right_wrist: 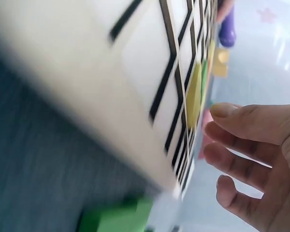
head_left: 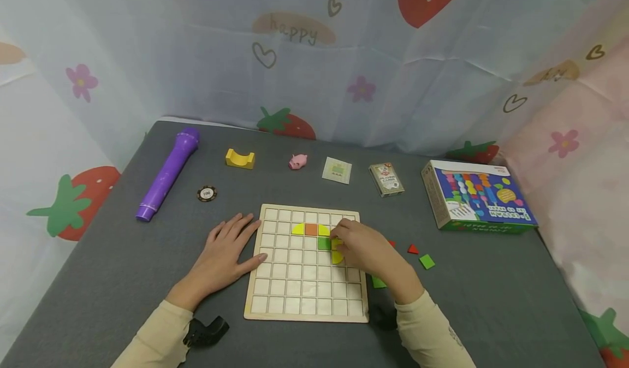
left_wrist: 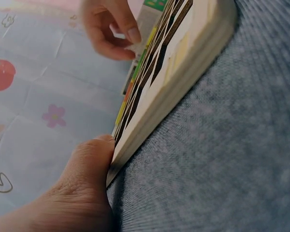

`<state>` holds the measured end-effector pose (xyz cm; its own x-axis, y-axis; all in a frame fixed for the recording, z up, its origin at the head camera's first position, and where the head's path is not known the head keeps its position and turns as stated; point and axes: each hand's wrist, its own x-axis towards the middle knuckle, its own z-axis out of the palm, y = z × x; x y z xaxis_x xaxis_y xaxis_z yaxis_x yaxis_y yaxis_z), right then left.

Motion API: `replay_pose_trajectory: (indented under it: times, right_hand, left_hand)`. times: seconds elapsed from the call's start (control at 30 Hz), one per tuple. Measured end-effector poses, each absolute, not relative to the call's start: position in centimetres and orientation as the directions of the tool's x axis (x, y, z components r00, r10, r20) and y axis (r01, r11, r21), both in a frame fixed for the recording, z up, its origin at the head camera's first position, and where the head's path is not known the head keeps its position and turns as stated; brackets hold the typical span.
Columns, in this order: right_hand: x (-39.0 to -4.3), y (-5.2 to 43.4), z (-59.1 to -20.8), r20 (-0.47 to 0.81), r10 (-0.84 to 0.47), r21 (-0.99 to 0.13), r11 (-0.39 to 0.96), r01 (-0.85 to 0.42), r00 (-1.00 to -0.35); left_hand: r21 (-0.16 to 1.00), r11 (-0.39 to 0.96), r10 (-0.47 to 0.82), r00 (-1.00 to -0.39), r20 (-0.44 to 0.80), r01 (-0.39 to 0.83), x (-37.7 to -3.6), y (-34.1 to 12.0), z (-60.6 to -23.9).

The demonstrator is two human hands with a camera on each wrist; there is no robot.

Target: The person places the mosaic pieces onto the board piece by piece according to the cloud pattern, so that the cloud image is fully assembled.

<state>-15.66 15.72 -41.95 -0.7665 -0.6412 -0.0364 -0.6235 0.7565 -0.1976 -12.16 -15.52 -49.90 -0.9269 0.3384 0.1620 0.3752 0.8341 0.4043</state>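
The word "happy" is written on the curtain (head_left: 295, 32) hanging behind the far edge of the table. A number is printed on the round black chip (head_left: 207, 194) near the table's left edge, but its digits cannot be made out. Print on the card box (head_left: 386, 179) and the puzzle box (head_left: 479, 196) is too small to be read.

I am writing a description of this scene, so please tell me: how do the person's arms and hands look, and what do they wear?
Both arms wear long, cream-coloured sleeves with ribbed cuffs ending at the wrists. The left hand and the right hand are bare: no gloves, and no rings or watch are visible. The right sleeve carries a small faint marking near the cuff, too small to read. A black device sits under each wrist.
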Motion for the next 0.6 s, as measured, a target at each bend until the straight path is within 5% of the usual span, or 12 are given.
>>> replay_pose_trajectory:
  times: [0.33, 0.6]
  right_hand:
    - [-14.6, 22.9, -41.3, 0.025, -0.376, -0.219, 0.902, -0.372, -0.926]
    - [-13.4, 28.2, -40.5, -0.204, -0.165, -0.219, 0.968, -0.12, -0.965]
  left_hand:
    - [0.406, 0.835, 0.34, -0.928, 0.15, 0.371, -12.0, -15.5, -49.6]
    - [0.398, 0.838, 0.341, -0.928, 0.152, 0.373, -12.1, -15.5, -49.5]
